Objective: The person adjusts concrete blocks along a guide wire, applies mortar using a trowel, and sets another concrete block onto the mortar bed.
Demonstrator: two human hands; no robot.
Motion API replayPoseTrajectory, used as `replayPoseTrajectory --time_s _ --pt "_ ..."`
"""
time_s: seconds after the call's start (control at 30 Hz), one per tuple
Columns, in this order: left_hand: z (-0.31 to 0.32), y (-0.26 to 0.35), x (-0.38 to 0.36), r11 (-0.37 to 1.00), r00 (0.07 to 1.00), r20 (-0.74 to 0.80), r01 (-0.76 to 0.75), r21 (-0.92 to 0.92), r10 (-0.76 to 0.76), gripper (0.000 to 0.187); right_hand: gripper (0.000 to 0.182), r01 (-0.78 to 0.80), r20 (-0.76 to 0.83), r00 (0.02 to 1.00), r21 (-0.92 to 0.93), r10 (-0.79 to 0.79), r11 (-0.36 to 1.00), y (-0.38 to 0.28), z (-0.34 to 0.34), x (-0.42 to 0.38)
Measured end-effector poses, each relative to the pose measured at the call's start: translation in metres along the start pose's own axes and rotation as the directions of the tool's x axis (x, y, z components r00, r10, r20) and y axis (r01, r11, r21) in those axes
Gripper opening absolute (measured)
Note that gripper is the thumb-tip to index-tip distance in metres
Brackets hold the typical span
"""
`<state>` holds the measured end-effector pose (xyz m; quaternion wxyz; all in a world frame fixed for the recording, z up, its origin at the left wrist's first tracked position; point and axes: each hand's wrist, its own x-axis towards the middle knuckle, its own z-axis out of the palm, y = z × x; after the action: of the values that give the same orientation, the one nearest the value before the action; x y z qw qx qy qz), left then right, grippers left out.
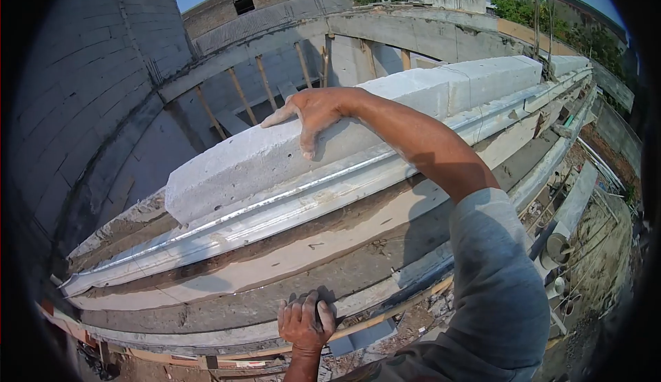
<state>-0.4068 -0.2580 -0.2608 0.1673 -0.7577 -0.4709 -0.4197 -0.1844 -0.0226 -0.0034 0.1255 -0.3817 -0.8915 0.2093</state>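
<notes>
2 contact pts: R hand [318, 110] is resting on white block [227, 175] lying under its spread fingers, prob. steadying it; L hand [305, 321] is leaning on concrete ledge [227, 316] for balance imo, fingers bunched, can't tell if gripping.

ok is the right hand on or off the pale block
On: the right hand drapes over the pale block, thumb down its near face.
</notes>
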Motion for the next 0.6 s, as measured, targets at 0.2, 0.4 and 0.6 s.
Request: replayPoseTrajectory --time_s 0.2,0.4,0.6 --pt "-0.003 0.001 0.001 0.999 0.999 0.014 0.042 -0.005 -0.041 0.017 0.097 -0.023 -0.035 0.999 0.084 0.026 0.996 0.006 0.001 0.002" --pt "-0.006 -0.001 -0.001 0.998 0.998 -0.013 0.063 0.006 -0.063 0.017 0.098 -0.081 -0.078 0.993 0.038 0.084 0.996 -0.001 0.005 0.001" --pt "-0.002 -0.001 -0.003 0.998 0.997 -0.039 0.058 -0.025 -0.059 0.014 0.09 -0.155 -0.183 0.976 -0.182 0.122 0.971 0.002 0.003 -0.021"
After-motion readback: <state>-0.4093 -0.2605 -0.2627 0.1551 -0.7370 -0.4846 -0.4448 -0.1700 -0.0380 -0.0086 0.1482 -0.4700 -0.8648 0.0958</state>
